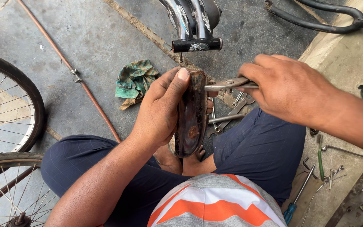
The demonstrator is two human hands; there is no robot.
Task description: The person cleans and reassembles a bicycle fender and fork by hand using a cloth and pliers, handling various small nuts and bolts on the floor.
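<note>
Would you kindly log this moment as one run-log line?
left hand: grips dark rusty curved metal plate | right hand: holds silver pliers, jaws at plate's edge | crumpled green rag: on floor

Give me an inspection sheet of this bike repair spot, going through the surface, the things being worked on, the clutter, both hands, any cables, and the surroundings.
Surface: grey concrete floor, cracked and stained.
Job's things: rusty dark saddle base held on edge over the lap; pliers with their jaws at its upper edge.
Clutter: green rag on the floor; spanners beyond the knees; screwdriver and small metal tools at the right.
Grippers: left hand wrapped around the saddle base; right hand closed on the pliers' handles.
Cables: nothing seen; a copper-coloured pipe runs across the floor.
Surroundings: bicycle wheels at the left, bicycle frame ahead, curved dark tube top right.
</note>
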